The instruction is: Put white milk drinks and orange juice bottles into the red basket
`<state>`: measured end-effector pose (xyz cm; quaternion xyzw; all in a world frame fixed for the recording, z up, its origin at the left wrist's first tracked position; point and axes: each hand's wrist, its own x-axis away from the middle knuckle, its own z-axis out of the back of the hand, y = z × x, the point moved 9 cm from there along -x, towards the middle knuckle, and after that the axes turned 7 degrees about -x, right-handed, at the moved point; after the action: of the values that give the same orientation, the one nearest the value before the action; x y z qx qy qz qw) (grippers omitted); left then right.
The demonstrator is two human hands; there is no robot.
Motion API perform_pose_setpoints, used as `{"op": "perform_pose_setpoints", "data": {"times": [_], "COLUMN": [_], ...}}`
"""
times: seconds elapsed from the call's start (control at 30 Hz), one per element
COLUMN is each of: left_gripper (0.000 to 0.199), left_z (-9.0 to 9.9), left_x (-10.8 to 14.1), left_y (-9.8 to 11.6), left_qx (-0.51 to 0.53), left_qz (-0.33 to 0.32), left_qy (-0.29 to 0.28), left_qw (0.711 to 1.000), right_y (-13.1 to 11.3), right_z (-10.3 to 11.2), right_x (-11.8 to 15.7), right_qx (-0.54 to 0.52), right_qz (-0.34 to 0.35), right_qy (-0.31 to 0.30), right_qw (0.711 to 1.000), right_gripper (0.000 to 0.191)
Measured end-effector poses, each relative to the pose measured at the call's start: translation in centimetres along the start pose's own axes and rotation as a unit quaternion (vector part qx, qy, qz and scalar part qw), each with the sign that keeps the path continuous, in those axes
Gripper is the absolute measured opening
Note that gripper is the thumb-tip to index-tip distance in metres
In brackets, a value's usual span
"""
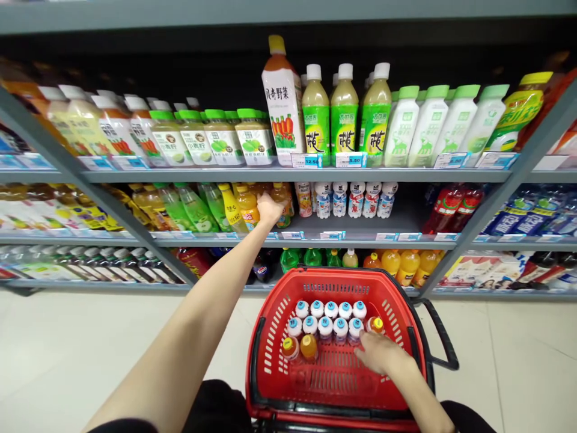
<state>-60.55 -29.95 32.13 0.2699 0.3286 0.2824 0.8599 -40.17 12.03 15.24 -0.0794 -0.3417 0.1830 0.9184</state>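
On the middle shelf, my left hand (269, 208) reaches in among orange drink bottles, its fingers curled around one orange drink bottle (282, 195) and partly hidden. An orange bottle with a white-and-orange label (247, 207) stands just left of that hand. Down inside the red shopping basket (336, 412), my right hand (381, 352) has its fingers stretched out, low beside the small white bottles (340, 328) with blue-marked caps. Close behind it is a yellow-capped bottle (376, 325). Two more orange drink bottles (309, 347) stand at the basket's left front.
Small white bottles (356, 199) line the middle shelf right of my left hand. Above, the upper shelf edge (288, 175) runs across, with green-labelled bottles (345, 120) on it. The basket's black handle (444, 334) sticks out to the right over the tiled floor (505, 343).
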Motion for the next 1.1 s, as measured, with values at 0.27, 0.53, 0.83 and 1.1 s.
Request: {"op": "perform_pose_setpoints", "data": {"times": [0.27,0.53,0.83,1.1], "left_gripper": [0.056,0.069,0.069,0.069], "left_z": [7.5,4.9,4.1,5.6], "left_x": [13.4,27.0,32.8,33.8], "left_y": [4.5,5.9,4.2,5.3], "left_qx": [0.14,0.494,0.6,0.649], "left_qz": [-0.227,0.002,0.114,0.104], "left_qy": [0.157,-0.223,-0.316,-0.386], "left_qw": [0.951,0.84,0.726,0.647], "right_y": [-0.6,-0.5,-5.2,-4.9], "right_z": [1.9,5.2,1.4,2.1], "right_x": [1.0,1.4,3.0,3.0], "right_qx": [-0.031,-0.374,-0.587,-0.556], "right_qz": [0.045,0.153,0.2,0.232], "right_qy": [0.063,0.181,0.014,0.13], "right_qw": [0.997,0.897,0.784,0.787], "right_gripper": [0.04,0.07,0.081,0.063]}}
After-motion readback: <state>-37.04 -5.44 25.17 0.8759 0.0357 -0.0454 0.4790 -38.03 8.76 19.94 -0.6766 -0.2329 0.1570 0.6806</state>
